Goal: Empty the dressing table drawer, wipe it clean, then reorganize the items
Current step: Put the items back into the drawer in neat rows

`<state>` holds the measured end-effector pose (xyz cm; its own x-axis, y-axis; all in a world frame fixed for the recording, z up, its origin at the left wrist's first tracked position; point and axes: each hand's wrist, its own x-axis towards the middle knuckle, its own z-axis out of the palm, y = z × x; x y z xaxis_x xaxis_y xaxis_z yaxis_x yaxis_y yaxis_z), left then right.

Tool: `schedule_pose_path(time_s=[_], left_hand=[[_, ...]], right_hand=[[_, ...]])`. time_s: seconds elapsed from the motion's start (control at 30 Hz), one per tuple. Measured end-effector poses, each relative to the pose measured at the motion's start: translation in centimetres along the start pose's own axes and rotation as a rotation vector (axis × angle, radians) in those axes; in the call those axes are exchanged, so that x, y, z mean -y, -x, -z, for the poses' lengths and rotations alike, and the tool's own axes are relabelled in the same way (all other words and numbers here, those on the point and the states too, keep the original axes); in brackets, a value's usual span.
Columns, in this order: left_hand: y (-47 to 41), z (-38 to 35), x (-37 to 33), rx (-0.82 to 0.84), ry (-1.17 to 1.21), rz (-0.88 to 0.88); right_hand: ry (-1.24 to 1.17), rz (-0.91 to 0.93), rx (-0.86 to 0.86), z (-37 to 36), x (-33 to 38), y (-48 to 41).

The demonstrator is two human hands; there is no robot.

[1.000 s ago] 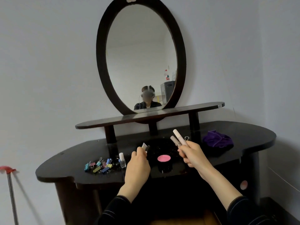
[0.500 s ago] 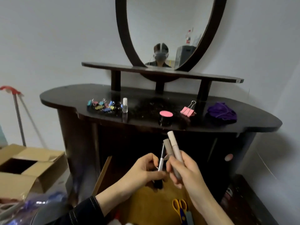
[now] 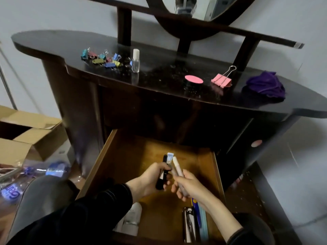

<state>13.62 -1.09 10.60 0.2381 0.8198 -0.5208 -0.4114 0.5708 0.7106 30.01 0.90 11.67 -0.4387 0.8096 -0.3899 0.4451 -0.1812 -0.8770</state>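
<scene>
left hand [image 3: 150, 181] clamped on black tube [image 3: 161, 177] | right hand [image 3: 191, 188] gripping two pale tubes [image 3: 178, 169] | both over open drawer [image 3: 99, 165], likely grouping like items | cloth [image 3: 265, 85] at tabletop [image 3: 53, 41] right end, ready for wiping

Drawer floor [image 3: 134, 156] lies open at back; white bottle [image 3: 132, 220] and metal tool [image 3: 189, 224] crowd the front.

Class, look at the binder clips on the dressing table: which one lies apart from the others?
The large pink binder clip, alone between the pink-topped jar and the purple cloth. The small clips lie heaped together beside the clear bottle.
</scene>
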Motion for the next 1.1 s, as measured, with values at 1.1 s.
schedule_pose_path(time_s=[1.1], left_hand=[[-3.1, 2.1, 3.0, -0.313, -0.308, -0.048]], right_hand=[[0.566, 0.036, -0.09, 1.4, -4.4, -3.5]])
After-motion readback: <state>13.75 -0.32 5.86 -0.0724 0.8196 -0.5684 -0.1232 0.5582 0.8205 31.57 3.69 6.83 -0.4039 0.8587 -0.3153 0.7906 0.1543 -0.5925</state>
